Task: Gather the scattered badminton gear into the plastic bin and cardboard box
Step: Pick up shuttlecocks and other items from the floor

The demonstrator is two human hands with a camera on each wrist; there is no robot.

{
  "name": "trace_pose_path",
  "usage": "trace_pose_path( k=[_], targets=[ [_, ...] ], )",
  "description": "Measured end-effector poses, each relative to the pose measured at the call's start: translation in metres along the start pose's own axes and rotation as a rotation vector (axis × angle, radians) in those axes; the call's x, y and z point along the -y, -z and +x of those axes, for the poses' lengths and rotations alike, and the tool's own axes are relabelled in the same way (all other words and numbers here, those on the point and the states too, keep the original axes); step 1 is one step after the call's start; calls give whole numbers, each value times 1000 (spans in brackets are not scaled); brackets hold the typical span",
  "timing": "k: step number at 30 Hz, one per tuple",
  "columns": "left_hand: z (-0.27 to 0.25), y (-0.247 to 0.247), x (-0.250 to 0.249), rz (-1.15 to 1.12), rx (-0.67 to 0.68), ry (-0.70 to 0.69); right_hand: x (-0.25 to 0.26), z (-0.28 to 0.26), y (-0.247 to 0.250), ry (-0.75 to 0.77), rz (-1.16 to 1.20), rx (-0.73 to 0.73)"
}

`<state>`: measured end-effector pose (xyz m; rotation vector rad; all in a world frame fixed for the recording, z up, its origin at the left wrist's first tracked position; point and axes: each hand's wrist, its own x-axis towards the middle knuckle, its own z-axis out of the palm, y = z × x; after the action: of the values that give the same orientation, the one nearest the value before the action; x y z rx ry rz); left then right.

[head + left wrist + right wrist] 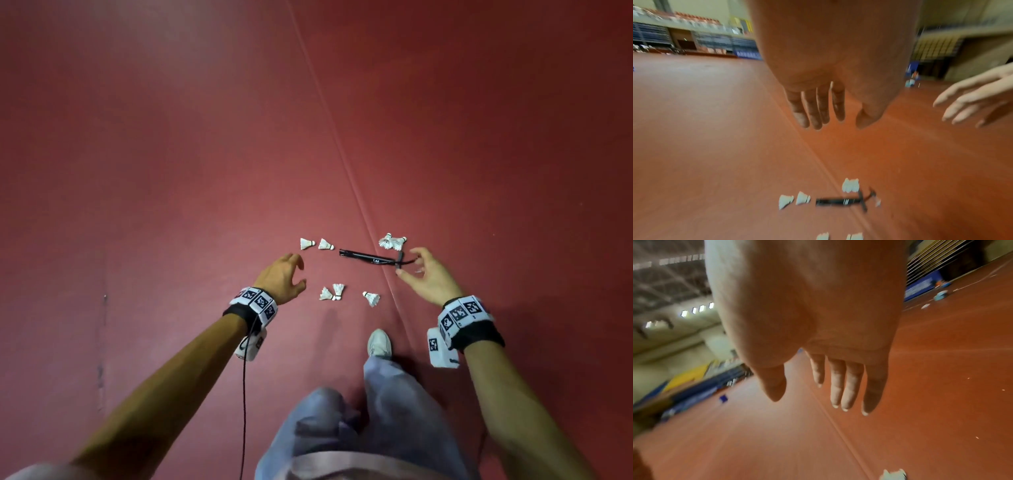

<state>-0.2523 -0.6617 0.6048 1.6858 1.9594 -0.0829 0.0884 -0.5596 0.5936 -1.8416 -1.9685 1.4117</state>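
Several white shuttlecocks lie on the red court floor: two side by side [307,243] [325,244], a pair [392,242] at the far right, a pair [331,293] nearer me and a single one [372,298]. Among them lies a black rod-shaped item [371,257] with a crossbar and a short cord. My left hand [300,272] hovers left of the group, fingers spread and empty. My right hand [407,263] hangs over the rod's cord end, fingers loose, holding nothing. The left wrist view, blurred, shows the left hand [838,125] well above the rod [838,202]. No bin or box is identifiable.
A floor seam [346,161] runs diagonally past the gear. My foot [379,342] in a white shoe stands just behind the shuttlecocks. Small blue objects [940,295] sit far off on the court. Hall walls and stands [694,40] lie in the distance.
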Motion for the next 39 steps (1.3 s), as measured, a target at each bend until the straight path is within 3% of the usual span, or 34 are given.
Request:
trace_pose_path(
  k=[5,11,20,28,34,36,39],
  targets=[
    [57,-90,38,229,327,144,-74,70,-52,-49,-264,230],
    [101,-214,89,336,517,165,-196,144,-131,-77,-543,464],
    [205,-396,173,309,507,92,-326,286,-245,-54,-702,546],
    [295,-536,228,419,445,-97,-376,382,-345,80,-703,693],
    [347,-617,257,593,321,-312,-401,415,-381,94,-629,697],
    [355,-621,248,601,303,-304,-408,417,-389,92,-603,698],
    [366,-623,246,543,404,-216,-413,413,-395,80,-558,660]
  ],
)
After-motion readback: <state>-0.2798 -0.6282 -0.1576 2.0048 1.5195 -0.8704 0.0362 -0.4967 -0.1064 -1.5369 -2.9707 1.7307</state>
